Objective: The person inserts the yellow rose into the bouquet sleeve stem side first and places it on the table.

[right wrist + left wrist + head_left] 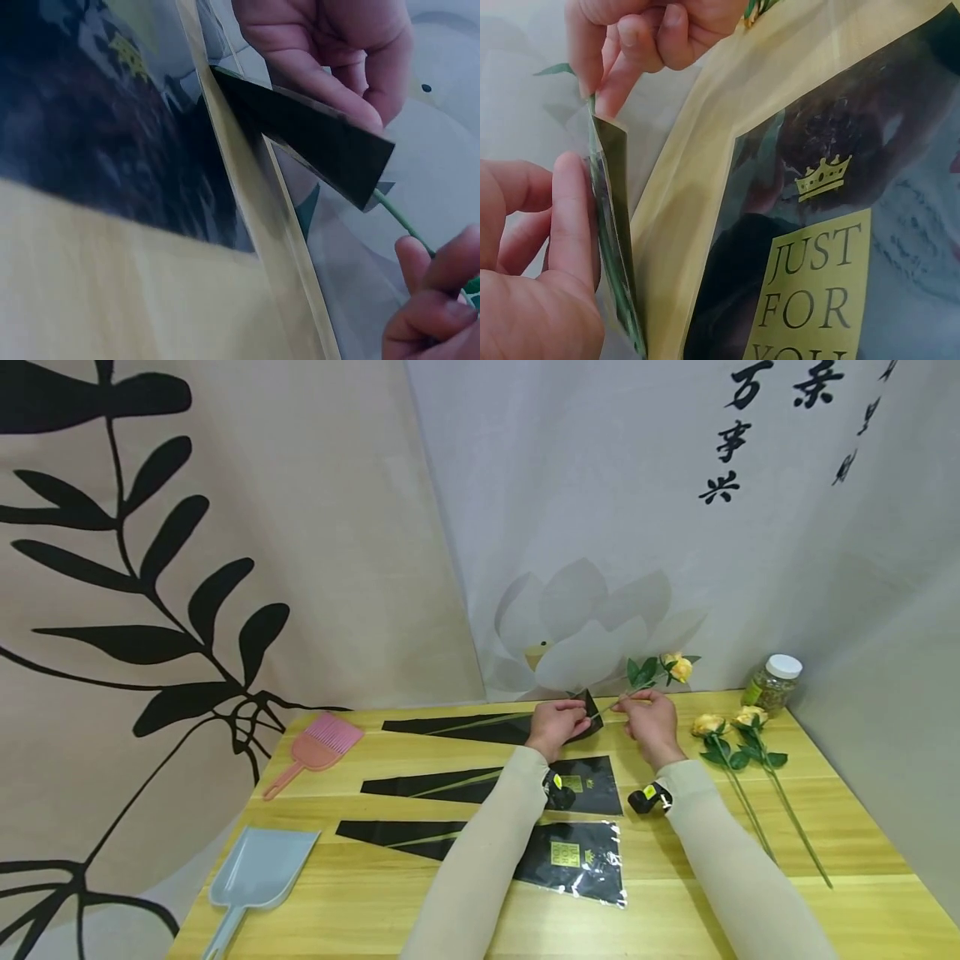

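Note:
My left hand (557, 725) holds the open end of the farthest black flower sleeve (502, 729), which is lifted off the table near the wall. My right hand (649, 720) pinches the green stem of a yellow rose (679, 668) just below its leaves. The bloom points up and to the right, past the right hand. In the right wrist view the stem (401, 216) runs into the mouth of the folded sleeve (322, 142). Through the left wrist view, the left fingers (571, 217) lie along the side of the sleeve (615, 172), with the stem inside it.
Two more black sleeves (592, 787) lie in front, partly under the left arm. Two yellow roses (711, 725) rest at right, near a lidded jar (772, 683). A pink brush-and-pan piece (318, 747) and a blue dustpan (262, 864) lie at left.

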{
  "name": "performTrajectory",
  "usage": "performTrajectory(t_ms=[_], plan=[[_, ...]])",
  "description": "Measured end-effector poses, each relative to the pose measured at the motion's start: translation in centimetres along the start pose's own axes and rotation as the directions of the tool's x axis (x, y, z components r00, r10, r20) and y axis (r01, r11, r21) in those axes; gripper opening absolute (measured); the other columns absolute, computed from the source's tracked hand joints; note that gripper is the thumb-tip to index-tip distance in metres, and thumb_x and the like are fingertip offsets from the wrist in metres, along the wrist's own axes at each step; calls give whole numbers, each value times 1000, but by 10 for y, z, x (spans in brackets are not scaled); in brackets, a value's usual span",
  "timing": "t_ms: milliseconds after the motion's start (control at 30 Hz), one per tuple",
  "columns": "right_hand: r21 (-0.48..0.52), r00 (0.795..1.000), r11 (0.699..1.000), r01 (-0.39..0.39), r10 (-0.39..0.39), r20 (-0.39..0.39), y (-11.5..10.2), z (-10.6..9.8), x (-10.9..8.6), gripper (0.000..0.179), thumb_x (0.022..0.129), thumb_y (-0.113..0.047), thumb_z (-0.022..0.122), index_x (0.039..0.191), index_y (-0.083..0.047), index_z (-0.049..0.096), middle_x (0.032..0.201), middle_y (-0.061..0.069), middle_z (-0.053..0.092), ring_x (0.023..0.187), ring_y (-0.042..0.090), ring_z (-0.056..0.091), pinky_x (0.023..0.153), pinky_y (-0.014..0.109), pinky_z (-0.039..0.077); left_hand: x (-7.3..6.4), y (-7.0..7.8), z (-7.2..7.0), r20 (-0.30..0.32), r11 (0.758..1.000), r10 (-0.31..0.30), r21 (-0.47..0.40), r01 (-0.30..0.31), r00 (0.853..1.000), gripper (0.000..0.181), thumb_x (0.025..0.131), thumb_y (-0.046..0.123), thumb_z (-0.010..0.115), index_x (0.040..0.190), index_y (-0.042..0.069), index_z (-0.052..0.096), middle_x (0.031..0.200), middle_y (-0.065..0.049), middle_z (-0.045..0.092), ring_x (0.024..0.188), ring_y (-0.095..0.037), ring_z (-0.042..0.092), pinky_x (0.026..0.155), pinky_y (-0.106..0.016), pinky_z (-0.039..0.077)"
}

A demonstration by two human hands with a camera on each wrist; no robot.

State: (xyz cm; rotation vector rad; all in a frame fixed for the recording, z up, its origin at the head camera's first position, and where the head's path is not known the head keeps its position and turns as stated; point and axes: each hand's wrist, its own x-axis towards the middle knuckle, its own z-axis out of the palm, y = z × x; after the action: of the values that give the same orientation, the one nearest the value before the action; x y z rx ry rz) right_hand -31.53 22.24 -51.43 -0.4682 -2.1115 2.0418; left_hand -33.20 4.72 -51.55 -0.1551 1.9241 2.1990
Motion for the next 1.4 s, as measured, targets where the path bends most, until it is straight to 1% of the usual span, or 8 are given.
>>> performTrajectory(t_ms=[200, 433, 600, 867, 1100, 1200, 1300, 1400], plan=[[11, 999, 1000, -26, 26, 26, 1, 5, -3, 13, 104, -18, 65, 106, -9, 56, 80, -6, 78, 42, 7, 48, 41, 24, 42, 1, 0, 0, -7, 1000, -9, -15, 8, 1000, 13, 98, 7, 74, 108, 6, 83, 105, -12, 79, 88, -18, 79, 80, -28, 66], [40, 997, 998, -46, 43, 57, 6, 10, -5, 14, 100, -15, 66, 105, -9, 54, 76, -11, 76, 42, 5, 47, 41, 22, 42, 3, -2, 1, -45, 999, -1, -45, -1, 999, 12, 96, 3, 74, 105, 5, 83, 102, -11, 78, 86, -18, 79, 78, -27, 66], [60, 997, 998, -30, 25, 71, 9, 13, -7, 15, 98, -13, 69, 102, -8, 54, 75, -10, 76, 42, 5, 46, 41, 22, 41, 4, -1, 2, -48, 999, -6, -53, 4, 999, 13, 96, 2, 74, 105, 5, 83, 102, -10, 78, 86, -17, 79, 78, -27, 66], [23, 986, 999, -36, 32, 164, 8, 13, -9, 14, 104, -15, 64, 108, -5, 54, 79, -10, 76, 45, 5, 46, 44, 24, 42, 1, 6, -1, -45, 999, -14, -38, 12, 999, 12, 98, 6, 74, 106, 5, 82, 104, -9, 78, 87, -16, 79, 80, -27, 66], [52, 982, 997, -51, 41, 184, 9, 13, -9, 14, 106, -15, 62, 113, -6, 52, 82, -8, 78, 43, 4, 45, 42, 22, 40, 2, 8, -2, -31, 1000, -12, -27, 11, 999, 12, 98, 6, 74, 106, 4, 82, 104, -10, 79, 87, -15, 79, 81, -27, 66], [65, 983, 996, -66, 54, 178, 10, 10, -7, 15, 108, -19, 59, 116, -9, 51, 87, -4, 80, 42, 4, 46, 40, 23, 40, 1, 10, -1, -30, 1000, -7, 4, 7, 1000, 12, 97, 7, 75, 106, 6, 83, 101, -9, 80, 84, -14, 78, 80, -28, 66], [64, 985, 996, -63, 52, 167, 10, 7, -6, 16, 109, -23, 58, 115, -10, 52, 89, -3, 80, 43, 4, 46, 40, 23, 39, -1, 11, -1, -35, 995, 20, 95, -16, 999, 12, 98, 8, 75, 106, 7, 83, 98, -8, 80, 80, -13, 77, 76, -27, 66], [65, 986, 997, -45, 34, 162, 10, 5, -6, 17, 108, -23, 59, 114, -8, 55, 86, -6, 78, 45, 4, 46, 42, 22, 39, -2, 12, -1, -41, 981, 48, 192, -39, 998, 13, 99, 8, 73, 106, 9, 84, 95, -8, 80, 75, -10, 75, 72, -26, 65]])
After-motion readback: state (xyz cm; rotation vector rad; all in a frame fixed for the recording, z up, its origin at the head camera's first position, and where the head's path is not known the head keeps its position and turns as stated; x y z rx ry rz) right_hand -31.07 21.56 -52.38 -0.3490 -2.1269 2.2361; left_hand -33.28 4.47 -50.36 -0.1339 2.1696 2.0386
